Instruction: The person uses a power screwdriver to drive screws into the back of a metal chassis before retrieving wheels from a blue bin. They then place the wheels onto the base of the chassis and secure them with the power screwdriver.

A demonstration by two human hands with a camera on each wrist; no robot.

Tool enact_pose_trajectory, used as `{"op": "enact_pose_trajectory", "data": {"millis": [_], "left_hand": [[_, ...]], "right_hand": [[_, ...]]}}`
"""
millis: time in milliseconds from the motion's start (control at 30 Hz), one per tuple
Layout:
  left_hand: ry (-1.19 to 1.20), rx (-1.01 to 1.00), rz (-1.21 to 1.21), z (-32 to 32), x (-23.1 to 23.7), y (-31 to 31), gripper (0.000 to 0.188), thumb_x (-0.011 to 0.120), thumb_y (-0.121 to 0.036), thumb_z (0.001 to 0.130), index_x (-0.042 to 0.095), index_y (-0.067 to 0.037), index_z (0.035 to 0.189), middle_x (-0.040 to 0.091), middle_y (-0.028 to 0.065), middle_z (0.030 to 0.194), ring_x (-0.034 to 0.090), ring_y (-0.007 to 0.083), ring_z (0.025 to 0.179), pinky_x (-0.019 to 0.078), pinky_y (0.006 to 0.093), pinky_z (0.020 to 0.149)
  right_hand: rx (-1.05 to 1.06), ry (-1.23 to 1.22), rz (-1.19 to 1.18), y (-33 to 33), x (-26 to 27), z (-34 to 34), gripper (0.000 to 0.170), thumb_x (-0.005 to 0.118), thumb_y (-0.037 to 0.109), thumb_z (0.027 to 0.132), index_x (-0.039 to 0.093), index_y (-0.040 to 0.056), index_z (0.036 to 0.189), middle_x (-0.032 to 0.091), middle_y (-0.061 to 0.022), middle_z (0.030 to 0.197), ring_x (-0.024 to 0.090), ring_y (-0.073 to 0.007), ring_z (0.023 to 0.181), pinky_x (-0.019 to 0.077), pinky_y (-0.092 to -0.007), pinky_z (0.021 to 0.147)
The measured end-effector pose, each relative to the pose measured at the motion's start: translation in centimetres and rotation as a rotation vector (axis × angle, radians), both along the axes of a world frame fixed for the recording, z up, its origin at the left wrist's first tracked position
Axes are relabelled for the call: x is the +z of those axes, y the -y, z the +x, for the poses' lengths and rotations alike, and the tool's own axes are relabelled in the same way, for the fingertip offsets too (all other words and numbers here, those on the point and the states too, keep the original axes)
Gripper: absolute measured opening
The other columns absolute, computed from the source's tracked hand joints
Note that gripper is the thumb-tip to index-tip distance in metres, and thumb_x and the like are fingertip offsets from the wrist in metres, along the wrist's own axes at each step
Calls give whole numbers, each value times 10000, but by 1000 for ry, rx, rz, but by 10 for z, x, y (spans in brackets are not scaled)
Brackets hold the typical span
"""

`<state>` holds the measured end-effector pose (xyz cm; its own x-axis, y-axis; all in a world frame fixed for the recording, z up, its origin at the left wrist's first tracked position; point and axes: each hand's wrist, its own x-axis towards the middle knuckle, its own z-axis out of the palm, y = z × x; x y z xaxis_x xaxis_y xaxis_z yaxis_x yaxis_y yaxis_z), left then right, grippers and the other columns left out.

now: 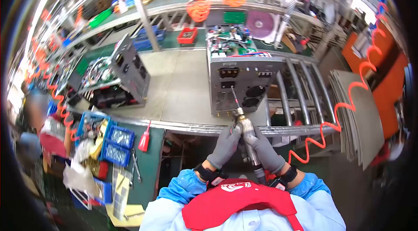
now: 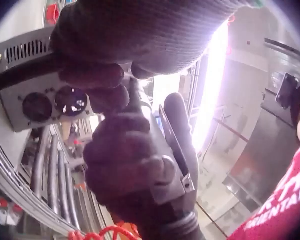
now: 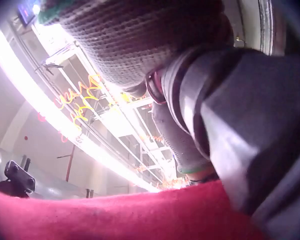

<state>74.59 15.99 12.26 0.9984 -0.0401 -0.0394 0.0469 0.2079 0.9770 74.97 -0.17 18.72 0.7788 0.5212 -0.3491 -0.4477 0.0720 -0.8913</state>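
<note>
A metal power screwdriver (image 1: 246,127) points away from the body, its thin bit (image 1: 235,97) in front of the grey vented panel (image 1: 222,96) of an electronics unit. Contact between tip and panel cannot be told. The gloved left hand (image 1: 225,145) holds the tool's front end from the left. Around its body from the right curls the gloved right hand (image 1: 266,152). In the left wrist view the right hand (image 2: 125,160) wraps the tool, below the left hand (image 2: 140,35). The right wrist view shows the right hand (image 3: 145,40) over the tool's ribbed rear (image 3: 225,105).
A second open unit (image 1: 130,72) stands left on the bench. Rollers (image 1: 300,87) lie right of the nearer unit. Blue screw bins (image 1: 117,144), a red bottle (image 1: 144,140) and a wrench (image 1: 136,165) are at lower left. A red coiled hose (image 1: 344,105) hangs at right, near stacked sheets (image 1: 361,118).
</note>
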Motion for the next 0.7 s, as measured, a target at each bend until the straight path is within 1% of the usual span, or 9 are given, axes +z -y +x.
{"op": "enact_pose_trajectory", "data": {"millis": [33, 67, 133, 233, 300, 400, 500, 533, 700], "left_hand": [[-7, -19, -44, 3, 3, -4, 367, 508, -381, 1051, 592, -46, 1175, 627, -6, 877, 568, 45, 719, 463, 218, 599], [-15, -33, -88, 7, 9, -9, 361, 511, -373, 1051, 589, -46, 1183, 629, -5, 900, 570, 48, 739, 469, 222, 609], [-27, -54, -167, 11, 24, -16, 347, 518, -358, 1049, 590, -49, 1191, 629, -3, 913, 577, 53, 754, 479, 225, 624], [-46, -121, -197, 13, 33, -26, 341, 517, -353, 1049, 590, -51, 1192, 626, -2, 915, 575, 53, 751, 480, 226, 629], [-28, -131, -204, 17, 30, -26, 335, 517, -344, 1049, 590, -51, 1192, 625, -4, 911, 572, 53, 746, 474, 225, 620], [9, -131, -184, 22, 31, -28, 320, 511, -325, 1051, 591, -51, 1195, 627, -3, 911, 573, 54, 744, 471, 223, 614], [43, -120, -190, 31, 29, -28, 309, 501, -303, 1053, 591, -46, 1198, 633, 1, 920, 580, 57, 761, 480, 224, 628], [49, -116, -200, 33, 28, -28, 306, 498, -296, 1054, 591, -44, 1199, 635, 2, 925, 583, 58, 769, 485, 225, 635], [15, -127, -227, 33, 27, -26, 303, 495, -285, 1056, 590, -37, 1202, 643, 8, 952, 589, 62, 807, 494, 224, 675]], "right_hand": [[-33, 2, -13, -7, 4, -2, 588, 564, 346, 973, 338, 119, 1466, 589, -65, 945, 612, -122, 675, 560, -264, 562], [-76, 38, -4, -14, 8, -4, 582, 561, 354, 975, 355, 93, 1452, 586, -57, 951, 616, -112, 692, 556, -253, 544], [-117, 61, 2, -24, 15, -6, 573, 559, 357, 978, 365, 86, 1444, 585, -55, 950, 617, -109, 700, 557, -256, 543], [-157, 85, -3, -32, 21, -8, 549, 554, 353, 982, 386, 83, 1429, 586, -48, 950, 616, -103, 706, 559, -256, 539], [-177, 95, -24, -35, 24, -8, 536, 548, 343, 985, 390, 88, 1429, 586, -44, 946, 616, -101, 707, 559, -256, 540], [-194, 84, -46, -40, 27, -5, 479, 515, 254, 991, 379, 110, 1427, 603, -59, 926, 637, -143, 673, 559, -279, 554], [-202, 153, -37, -42, 25, 0, 482, 512, 258, 995, 375, 112, 1433, 600, -59, 926, 636, -143, 674, 558, -282, 546], [-204, 121, -28, -43, 28, 0, 497, 517, 252, 992, 366, 110, 1443, 603, -58, 915, 640, -144, 671, 562, -283, 545], [-197, 137, -51, -39, 23, 3, 505, 531, 267, 999, 361, 102, 1445, 611, -56, 884, 648, -149, 661, 571, -285, 553]]}}
